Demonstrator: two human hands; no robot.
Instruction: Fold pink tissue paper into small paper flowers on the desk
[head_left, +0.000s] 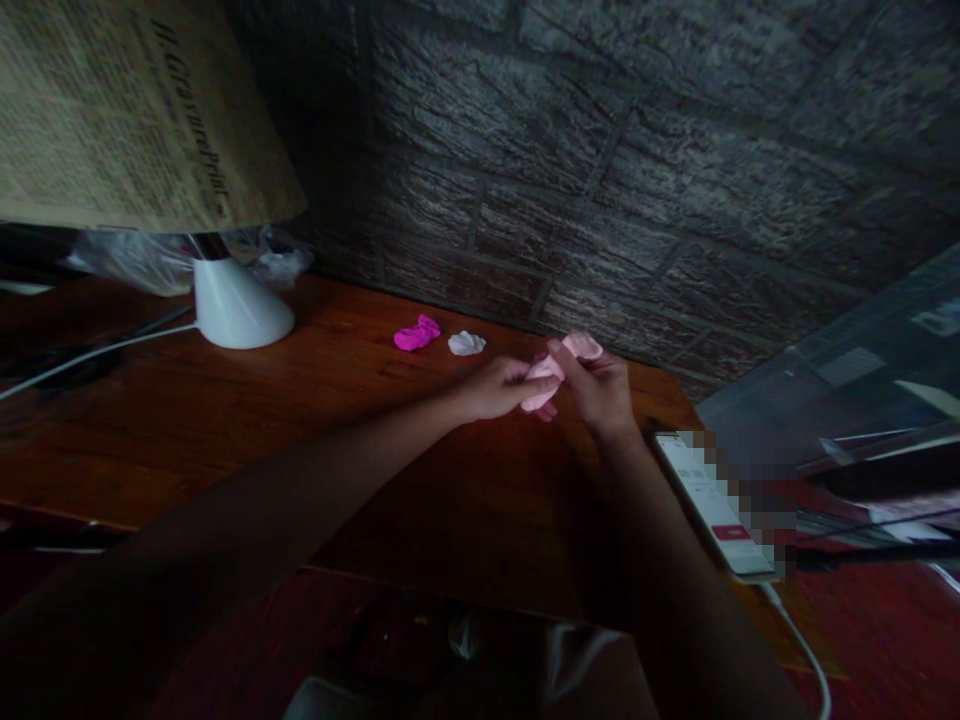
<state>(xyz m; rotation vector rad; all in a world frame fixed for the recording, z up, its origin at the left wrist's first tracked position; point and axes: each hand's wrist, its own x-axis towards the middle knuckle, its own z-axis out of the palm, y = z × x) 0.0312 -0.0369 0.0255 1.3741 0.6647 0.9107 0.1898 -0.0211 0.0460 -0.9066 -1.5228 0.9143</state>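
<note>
"Along the foot of the brick wall, over the wooden table, what could go wrong for you?"

"Your right forearm lies just beside the phone, so a careless swing of it could shove the phone or drag on its white cord. Your left hand and right hand are both closed on the pale pink lump, one at each end, near the wall. It looks soft, so pulling hard both ways would probably stretch or tear it."

"And the smaller bits to the left of your hands?"

"The bright pink lump and the white lump lie on the table, near each other but apart. If your left hand strays that way, it could nudge the white one first, since that is the nearer."

"What is hard for you to make out?"

"The lamp is cut off at the top left, and it hides part of the clear plastic bag behind it. Blocky blur covers the phone's right side. Your fingers wrap the pale pink lump, so you cannot see its full shape or tell whether it touches the table. With such dim light, you cannot tell what any lump is made of."
</note>
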